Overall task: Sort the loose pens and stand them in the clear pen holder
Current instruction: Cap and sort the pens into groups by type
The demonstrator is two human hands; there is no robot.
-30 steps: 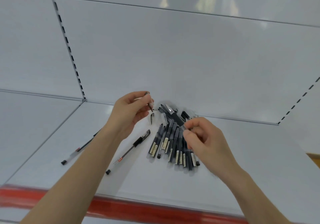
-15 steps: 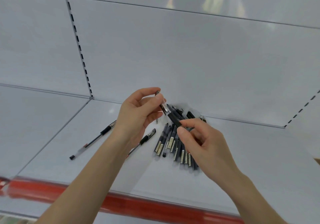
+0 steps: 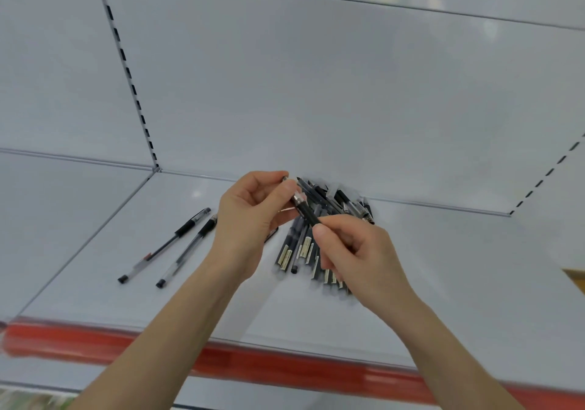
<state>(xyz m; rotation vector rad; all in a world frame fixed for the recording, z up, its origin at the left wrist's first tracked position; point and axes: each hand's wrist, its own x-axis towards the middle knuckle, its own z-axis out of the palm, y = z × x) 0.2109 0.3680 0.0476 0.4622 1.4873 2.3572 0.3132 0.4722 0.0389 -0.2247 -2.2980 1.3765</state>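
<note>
Above the shelf, both hands hold one black pen (image 3: 304, 211). My left hand (image 3: 250, 219) pinches its upper end between thumb and fingers. My right hand (image 3: 351, 248) pinches the lower part of its barrel. Beneath the hands a pile of dark pens (image 3: 304, 248) with pale labels lies fanned out on the white shelf (image 3: 443, 267). Two clear pens with black grips (image 3: 177, 245) lie side by side to the left. No clear pen holder is in view.
The shelf's front edge carries a red strip (image 3: 253, 362). A white back panel (image 3: 316, 93) rises behind the pile, with slotted uprights (image 3: 126, 70) at left and right. A yellow-brown corner (image 3: 574, 278) shows at the far right.
The hands have come together on one pen, which my right hand brought up from the pile. The view has shifted, and a second clear pen now shows at left.
</note>
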